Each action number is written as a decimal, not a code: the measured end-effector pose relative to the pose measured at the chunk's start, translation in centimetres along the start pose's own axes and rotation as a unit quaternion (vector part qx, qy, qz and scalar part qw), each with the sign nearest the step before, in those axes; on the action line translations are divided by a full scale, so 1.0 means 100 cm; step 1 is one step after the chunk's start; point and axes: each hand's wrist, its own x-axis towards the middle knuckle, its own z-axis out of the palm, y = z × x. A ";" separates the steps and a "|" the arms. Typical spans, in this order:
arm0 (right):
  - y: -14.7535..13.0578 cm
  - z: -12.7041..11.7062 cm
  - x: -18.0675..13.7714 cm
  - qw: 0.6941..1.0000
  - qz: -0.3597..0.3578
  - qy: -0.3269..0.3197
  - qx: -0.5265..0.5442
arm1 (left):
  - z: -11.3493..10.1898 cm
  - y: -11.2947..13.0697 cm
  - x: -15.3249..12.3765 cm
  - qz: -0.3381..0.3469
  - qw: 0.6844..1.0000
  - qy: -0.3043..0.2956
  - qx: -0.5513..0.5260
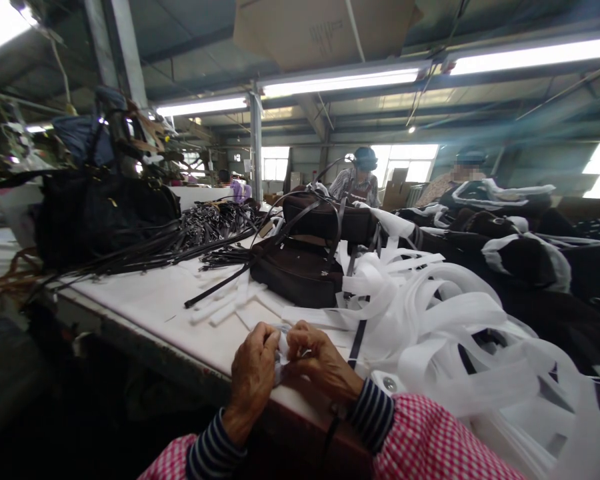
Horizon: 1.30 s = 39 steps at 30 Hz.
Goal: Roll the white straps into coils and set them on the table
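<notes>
Close to the table's front edge, my left hand [254,373] is closed with thumb and fingers pinching a thin, whitish, see-through piece [281,347]. My right hand [320,357] is closed on the same piece from the other side, its fingertips bent inward. The piece looks like soft plastic, but its kind is unclear and the fingers cover much of it. Just beyond the hands, narrow white strips [230,308] lie on the white tabletop [145,300]. A black bag [300,273] with long straps stands behind them.
Loops of wide white webbing [445,313] are heaped on the right, beside a pile of black bags [530,267]. Black straps with metal clips [215,223] lie at the back left, near a large black bag [105,213]. Two people [357,179] are across the table.
</notes>
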 end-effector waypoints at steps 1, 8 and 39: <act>0.000 -0.001 -0.001 1.000 -0.012 -0.005 -0.024 | 0.000 0.000 -0.001 0.001 1.000 0.005 -0.006; -0.005 -0.005 0.006 0.998 0.061 -0.016 -0.019 | 0.000 -0.002 -0.001 0.025 0.999 -0.019 -0.043; -0.018 -0.010 -0.019 0.997 0.066 0.035 0.024 | -0.026 -0.010 -0.027 0.186 0.975 -0.102 0.070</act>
